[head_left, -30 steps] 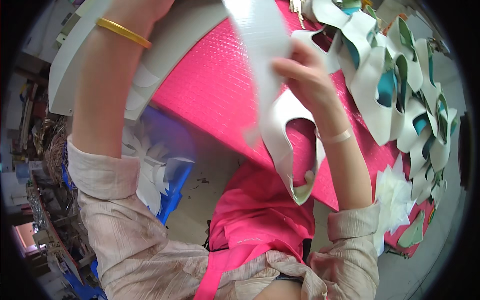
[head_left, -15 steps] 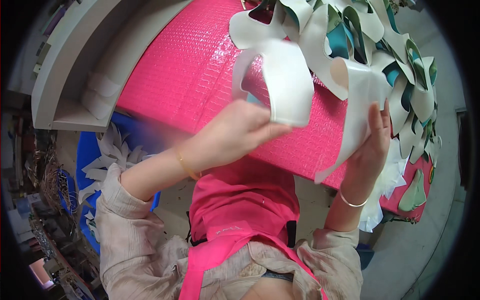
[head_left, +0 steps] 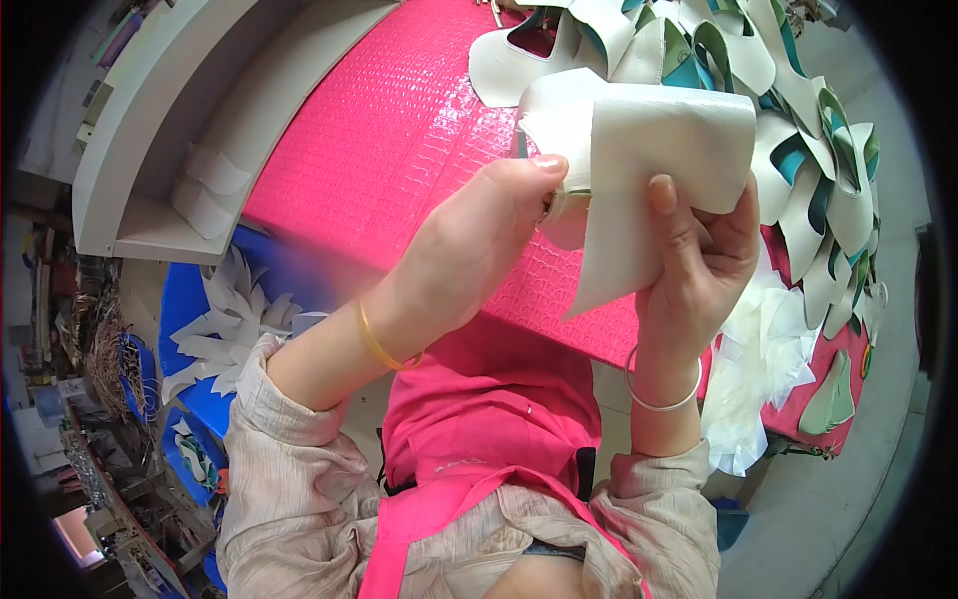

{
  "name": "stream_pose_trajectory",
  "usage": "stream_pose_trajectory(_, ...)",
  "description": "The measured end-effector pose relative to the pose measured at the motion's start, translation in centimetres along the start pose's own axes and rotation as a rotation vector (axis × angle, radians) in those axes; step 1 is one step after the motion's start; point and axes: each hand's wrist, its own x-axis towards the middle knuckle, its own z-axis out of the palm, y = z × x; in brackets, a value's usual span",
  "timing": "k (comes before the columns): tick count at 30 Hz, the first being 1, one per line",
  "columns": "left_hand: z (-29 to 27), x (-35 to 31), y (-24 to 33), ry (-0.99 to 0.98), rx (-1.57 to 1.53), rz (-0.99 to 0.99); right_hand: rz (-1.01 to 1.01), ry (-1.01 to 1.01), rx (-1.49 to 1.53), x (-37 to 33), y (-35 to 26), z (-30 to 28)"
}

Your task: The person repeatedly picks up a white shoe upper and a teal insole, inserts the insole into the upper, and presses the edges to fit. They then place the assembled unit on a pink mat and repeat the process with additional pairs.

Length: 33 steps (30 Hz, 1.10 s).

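Observation:
My left hand (head_left: pixel 464 240) is closed on the edge of a white shoe upper (head_left: pixel 559 105), its thumb lying along the rim. My right hand (head_left: pixel 704 255) grips a cream sheet piece (head_left: pixel 664 130) with thumb and fingers, and the sheet curls over at its right side. A pointed end of it hangs down toward the pink table. The sheet lies against the right part of the upper and hides much of it, so I cannot tell whether the two are joined.
A heap of white shoe uppers with teal and green linings (head_left: pixel 699 50) covers the far right of the pink table (head_left: pixel 369 130). Thin white pieces (head_left: pixel 753 369) and a pale green insole (head_left: pixel 830 394) lie at the right. A grey open-fronted box (head_left: pixel 150 130) and blue bin (head_left: pixel 180 339) stand left.
My right hand has brought the cream sheet left and up against the upper. My left hand has turned the upper and now holds it closer to the sheet.

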Motion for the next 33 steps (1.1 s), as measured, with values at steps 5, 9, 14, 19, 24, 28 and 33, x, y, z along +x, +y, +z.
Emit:
stream_pose_trajectory(5, 1.4, 0.3, 1.4, 0.053, 0.274, -0.109, -0.011, 0.008, -0.032, -0.1, 0.0, 0.3)
stream_pose_trajectory(9, 2.1, 0.2, 2.2, 0.047, 0.603, -0.216, -0.017, 0.039, -0.014, -0.1, 0.1, 0.7)
stream_pose_trajectory(14, 2.1, 2.0, 1.9, 0.187, 0.737, -0.027, 0.017, 0.032, -0.027, 0.7, 0.3, 1.0)
stream_pose_trajectory(19, 1.5, 6.4, 5.9, 0.115, 0.513, -0.073, 0.035, 0.037, -0.135, -1.7, -0.4, 0.7)
stream_pose_trajectory(24, 2.7, 8.5, 6.3, 0.290, 0.498, -0.149, 0.019, 0.069, -0.157, -1.5, 0.7, 0.6)
stream_pose_trajectory(28, 3.8, 8.3, 6.1, 0.275, 0.437, -0.089, 0.076, 0.091, -0.142, -1.5, 1.2, 0.5)
stream_pose_trajectory(33, 4.8, 8.2, 6.7, 0.248, 0.575, -0.192, -0.055, 0.132, -0.488, -1.4, 4.6, -0.8)
